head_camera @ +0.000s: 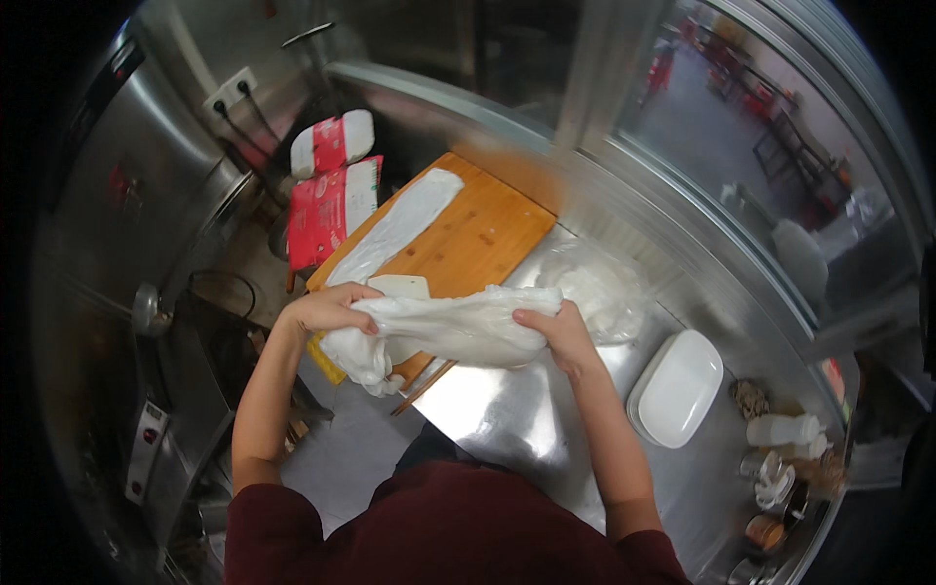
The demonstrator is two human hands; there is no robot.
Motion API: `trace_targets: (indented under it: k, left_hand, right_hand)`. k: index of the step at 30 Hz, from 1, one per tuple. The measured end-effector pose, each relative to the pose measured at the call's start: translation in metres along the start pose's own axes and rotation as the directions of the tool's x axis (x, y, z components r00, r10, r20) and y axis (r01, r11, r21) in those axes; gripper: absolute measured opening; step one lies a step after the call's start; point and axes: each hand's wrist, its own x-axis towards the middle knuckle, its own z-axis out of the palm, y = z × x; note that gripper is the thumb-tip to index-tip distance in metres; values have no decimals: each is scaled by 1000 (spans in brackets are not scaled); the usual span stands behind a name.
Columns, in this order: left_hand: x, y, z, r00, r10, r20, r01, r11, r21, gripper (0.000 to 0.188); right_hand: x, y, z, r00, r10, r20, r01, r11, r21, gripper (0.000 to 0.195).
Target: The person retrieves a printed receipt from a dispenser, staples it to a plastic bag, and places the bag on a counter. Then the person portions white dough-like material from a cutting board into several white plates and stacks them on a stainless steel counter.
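Between my two hands stretches a soft, glossy white mass (468, 322), apparently dough; whether any film wraps it I cannot tell. My left hand (340, 311) grips its left end, where loose folds hang down. My right hand (552, 329) pinches the other end with the thumb on top. Beneath it lies a wooden cutting board (468, 241), with a long flat white strip (402, 223), likely dough, along its left side. A white plate-like piece, perhaps a scraper (402, 285), is partly hidden behind the held mass. Thin wooden sticks (425, 387) lie at the board's near edge.
Right of the board, a clear plastic bag (596, 292) with whitish contents rests on the steel counter (490, 417). Stacked white oblong plates (680, 387) and squeeze bottles (782, 430) are farther right. Red-and-white packages (329, 208) stand left of the board. A glass partition (731, 183) borders the counter.
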Motion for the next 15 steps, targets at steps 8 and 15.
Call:
trace_targets:
  k: [8, 15]
  left_hand:
    - [2, -65, -67, 998, 59, -33, -63, 989, -131, 44]
    - [89, -137, -146, 943, -8, -334, 17, 1000, 23, 63]
  right_hand:
    - [158, -73, 76, 959, 135, 248, -8, 890, -455, 34]
    - [352, -67, 117, 997, 29, 75, 51, 492, -869, 49]
